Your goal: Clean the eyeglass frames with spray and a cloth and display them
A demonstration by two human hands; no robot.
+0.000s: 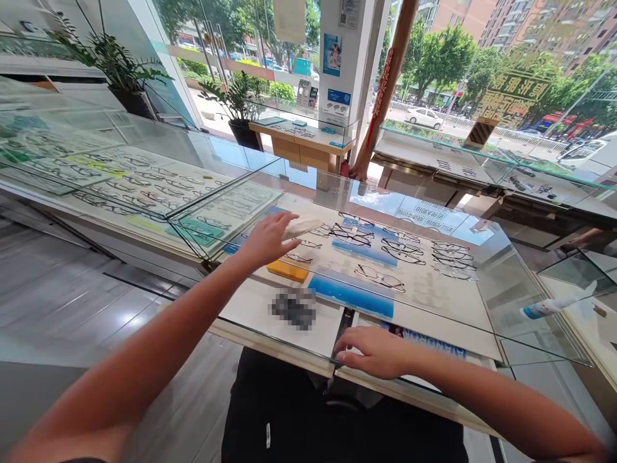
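Note:
My left hand (268,239) is stretched out over the glass top of the display counter, with a crumpled whitish cloth (304,226) between its fingers and thumb. Whether the cloth is fabric or paper I cannot tell. Below the glass lie several eyeglass frames (380,278), blue display cards (351,294) and a yellow case (288,270). My right hand (371,350) rests at the counter's near edge, its fingers loosely bent and apart, with nothing seen in it. Between the hands is a dark, pixelated patch (292,308) that I cannot make out.
More glass cases (144,186) with rows of eyeglasses stretch off to the left. A white spray bottle (544,307) shows at the right, near the glass corner. Potted plants (238,106) and a wooden post (380,96) stand by the windows.

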